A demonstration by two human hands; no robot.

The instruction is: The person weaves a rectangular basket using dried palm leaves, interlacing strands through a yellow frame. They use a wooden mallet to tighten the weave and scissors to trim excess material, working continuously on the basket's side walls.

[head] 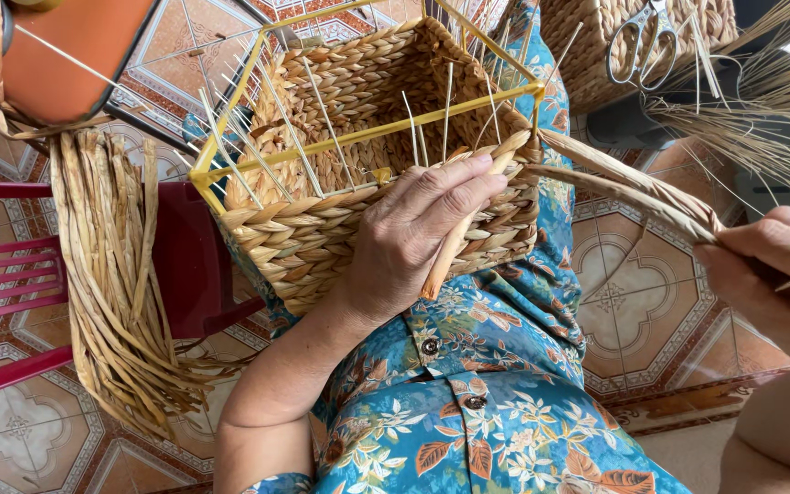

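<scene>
Weaving round in hand: my left hand [418, 229] presses fingers flat on basket [358, 183] rim; right hand [770, 265], beside basket, pinches strand [633, 187] taut. Next: tuck strand behind upright

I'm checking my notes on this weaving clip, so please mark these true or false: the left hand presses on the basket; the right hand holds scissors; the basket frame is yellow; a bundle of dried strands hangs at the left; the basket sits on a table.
1. The left hand presses on the woven basket. True.
2. The right hand holds scissors. False: it grips a flat dried strand; the scissors lie on another basket at the top.
3. The basket's frame is yellow. True.
4. A bundle of dried strands hangs at the left. True.
5. The basket sits on a table. False: it rests on the person's lap, on the floral dress.
</scene>
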